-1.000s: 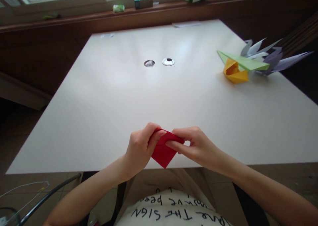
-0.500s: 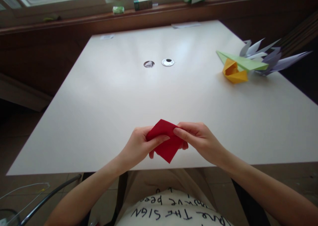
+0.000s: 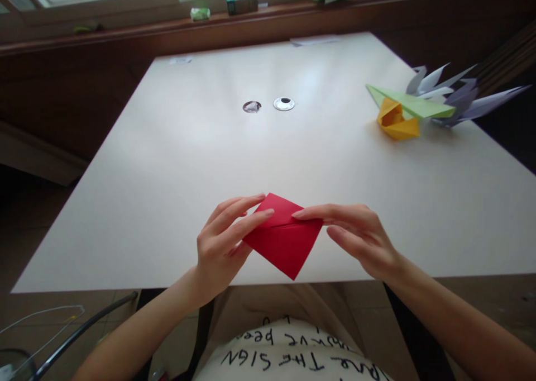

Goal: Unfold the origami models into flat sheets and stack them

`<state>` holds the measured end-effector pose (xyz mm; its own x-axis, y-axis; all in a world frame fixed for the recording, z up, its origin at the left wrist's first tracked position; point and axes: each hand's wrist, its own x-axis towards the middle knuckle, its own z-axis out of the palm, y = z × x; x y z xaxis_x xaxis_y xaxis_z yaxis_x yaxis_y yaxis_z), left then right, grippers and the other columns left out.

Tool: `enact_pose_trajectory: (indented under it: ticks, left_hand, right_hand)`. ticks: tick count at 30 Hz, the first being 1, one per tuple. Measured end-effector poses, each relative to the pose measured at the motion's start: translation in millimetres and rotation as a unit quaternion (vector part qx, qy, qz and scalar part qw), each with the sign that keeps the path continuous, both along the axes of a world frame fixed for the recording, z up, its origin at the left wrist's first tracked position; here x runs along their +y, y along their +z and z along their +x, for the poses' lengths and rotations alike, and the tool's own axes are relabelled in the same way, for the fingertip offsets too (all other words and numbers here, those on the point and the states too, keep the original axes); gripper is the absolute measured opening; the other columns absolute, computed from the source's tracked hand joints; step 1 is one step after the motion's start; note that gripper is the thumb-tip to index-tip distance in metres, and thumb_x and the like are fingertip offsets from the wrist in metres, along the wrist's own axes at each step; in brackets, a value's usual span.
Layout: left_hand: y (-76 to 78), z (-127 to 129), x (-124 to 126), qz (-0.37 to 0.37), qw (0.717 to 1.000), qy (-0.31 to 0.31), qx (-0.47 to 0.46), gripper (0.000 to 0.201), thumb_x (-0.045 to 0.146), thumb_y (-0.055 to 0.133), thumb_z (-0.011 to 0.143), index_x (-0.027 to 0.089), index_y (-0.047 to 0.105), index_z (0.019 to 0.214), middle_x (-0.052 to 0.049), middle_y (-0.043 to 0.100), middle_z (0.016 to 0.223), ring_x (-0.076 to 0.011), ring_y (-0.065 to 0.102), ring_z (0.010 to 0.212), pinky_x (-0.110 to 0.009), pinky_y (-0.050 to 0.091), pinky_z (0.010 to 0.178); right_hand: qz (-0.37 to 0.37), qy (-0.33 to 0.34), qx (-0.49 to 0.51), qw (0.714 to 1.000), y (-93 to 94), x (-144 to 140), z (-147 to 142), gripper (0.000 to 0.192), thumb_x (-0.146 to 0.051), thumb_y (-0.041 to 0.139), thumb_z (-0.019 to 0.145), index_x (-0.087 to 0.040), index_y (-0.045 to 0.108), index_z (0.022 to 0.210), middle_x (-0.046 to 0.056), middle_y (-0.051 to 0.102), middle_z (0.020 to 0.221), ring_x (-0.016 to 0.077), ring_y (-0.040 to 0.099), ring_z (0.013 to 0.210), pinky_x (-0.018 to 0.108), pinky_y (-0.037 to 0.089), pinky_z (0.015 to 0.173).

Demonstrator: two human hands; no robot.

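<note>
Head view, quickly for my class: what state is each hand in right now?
Left hand: fingers on the red paper; cannot tell whether its grip is closed.
Right hand: open, one fingertip on the red paper, thumb off it.

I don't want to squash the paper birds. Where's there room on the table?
There's room on the table between its left edge and the two round spots, and between those spots and the red paper. It's crowded at the right, where orange paper, green paper and paper birds bunch up, and at the front, around the left hand and right hand.
</note>
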<state>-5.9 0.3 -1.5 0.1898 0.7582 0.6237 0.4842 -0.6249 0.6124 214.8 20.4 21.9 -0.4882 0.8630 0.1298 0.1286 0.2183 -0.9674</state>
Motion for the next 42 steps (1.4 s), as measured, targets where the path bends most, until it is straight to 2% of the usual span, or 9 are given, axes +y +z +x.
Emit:
enact_pose_trajectory:
  ticks: [4, 7, 10, 16, 22, 28, 35, 39, 42]
  left_hand:
    - [-2.8, 2.7, -1.5, -0.177, 0.97, -0.024, -0.163, 0.04, 0.019, 0.054, 0.083, 0.027, 0.051, 0.122, -0.008, 0.057, 0.122, -0.0221, 0.055, 0.109, -0.032, 0.052, 0.082]
    - [-0.1, 1.1, -1.4, -0.379, 0.876, -0.089, -0.284, 0.037, 0.035, 0.04, 0.089, 0.021, 0.052, 0.121, -0.01, 0.065, 0.107, -0.022, 0.063, 0.093, -0.031, 0.055, 0.071]
    - [6.0, -0.5, -1.4, -0.475, 0.815, -0.131, -0.305, 0.043, 0.045, 0.041, 0.087, 0.016, 0.059, 0.113, -0.011, 0.068, 0.099, -0.0215, 0.064, 0.081, -0.029, 0.055, 0.06]
    - [17.0, 2.3, -4.7, -0.49, 0.82, -0.126, -0.266, 0.025, 0.035, 0.052, 0.084, 0.02, 0.07, 0.095, -0.007, 0.069, 0.096, -0.0148, 0.061, 0.075, -0.021, 0.051, 0.055]
    - [18.6, 5.3, -6.2, -0.481, 0.839, -0.072, -0.243, 0.018, 0.029, 0.064, 0.077, 0.02, 0.071, 0.09, -0.004, 0.071, 0.082, -0.0122, 0.059, 0.066, -0.021, 0.05, 0.056]
    - [12.4, 10.3, -8.1, -0.436, 0.871, 0.002, -0.227, 0.015, 0.031, 0.065, 0.075, 0.018, 0.071, 0.081, -0.002, 0.069, 0.072, -0.0117, 0.056, 0.059, -0.022, 0.047, 0.053]
    - [13.9, 9.2, -5.5, -0.511, 0.835, -0.089, -0.186, 0.02, 0.03, 0.065, 0.075, 0.019, 0.071, 0.091, -0.003, 0.07, 0.075, -0.0141, 0.062, 0.067, -0.022, 0.048, 0.057]
    - [11.9, 14.3, -5.8, -0.475, 0.851, -0.05, -0.218, 0.018, 0.029, 0.063, 0.077, 0.019, 0.069, 0.091, -0.002, 0.07, 0.072, -0.0128, 0.062, 0.062, -0.021, 0.047, 0.053]
    - [11.7, 18.1, -5.6, -0.454, 0.857, -0.036, -0.241, 0.018, 0.028, 0.063, 0.078, 0.018, 0.068, 0.092, -0.002, 0.071, 0.076, -0.0128, 0.063, 0.063, -0.021, 0.048, 0.053]
  right_hand:
    - [-0.031, -0.056, 0.038, 0.997, -1.2, -0.6, -0.8, 0.016, -0.027, 0.059, 0.081, -0.023, 0.068, 0.094, 0.005, 0.07, 0.091, 0.018, 0.065, 0.082, 0.026, 0.055, 0.065]
    - [-0.025, -0.08, 0.056, 0.995, -3.2, -0.8, -2.5, 0.014, -0.022, 0.06, 0.08, -0.025, 0.069, 0.091, 0.003, 0.071, 0.089, 0.0168, 0.065, 0.082, 0.024, 0.056, 0.064]
    - [-0.025, -0.089, 0.049, 0.995, -3.0, -0.9, -3.1, 0.014, -0.023, 0.061, 0.079, -0.025, 0.07, 0.09, 0.004, 0.071, 0.089, 0.018, 0.066, 0.082, 0.025, 0.057, 0.064]
    - [-0.03, -0.083, 0.065, 0.994, -0.4, -1.5, -5.1, 0.013, -0.023, 0.061, 0.079, -0.024, 0.068, 0.09, 0.003, 0.07, 0.09, 0.0177, 0.066, 0.084, 0.026, 0.057, 0.066]
    - [-0.086, -0.093, 0.075, 0.989, 0.2, -5.7, -11.3, 0.032, -0.025, 0.061, 0.08, -0.026, 0.054, 0.111, 0.002, 0.071, 0.085, 0.0166, 0.068, 0.075, 0.028, 0.058, 0.063]
    - [-0.078, -0.142, 0.05, 0.985, -0.1, -4.8, -19.1, 0.009, -0.029, 0.065, 0.076, -0.02, 0.063, 0.079, 0.001, 0.07, 0.075, 0.0161, 0.066, 0.071, 0.026, 0.056, 0.061]
    - [-0.056, -0.164, 0.026, 0.984, 0.1, -0.9, -21.3, 0.009, -0.027, 0.067, 0.073, -0.02, 0.064, 0.076, 0.001, 0.068, 0.072, 0.0152, 0.065, 0.068, 0.025, 0.054, 0.061]
    - [-0.13, -0.08, 0.043, 0.987, -2.9, 2.6, -20.5, 0.018, -0.033, 0.063, 0.077, -0.019, 0.063, 0.088, 0.003, 0.068, 0.083, 0.0161, 0.064, 0.077, 0.026, 0.052, 0.066]
    - [-0.152, -0.008, 0.001, 0.988, -4.7, 4.4, -19.6, 0.022, -0.037, 0.056, 0.083, -0.017, 0.065, 0.082, 0.002, 0.066, 0.074, 0.012, 0.059, 0.067, 0.022, 0.048, 0.059]
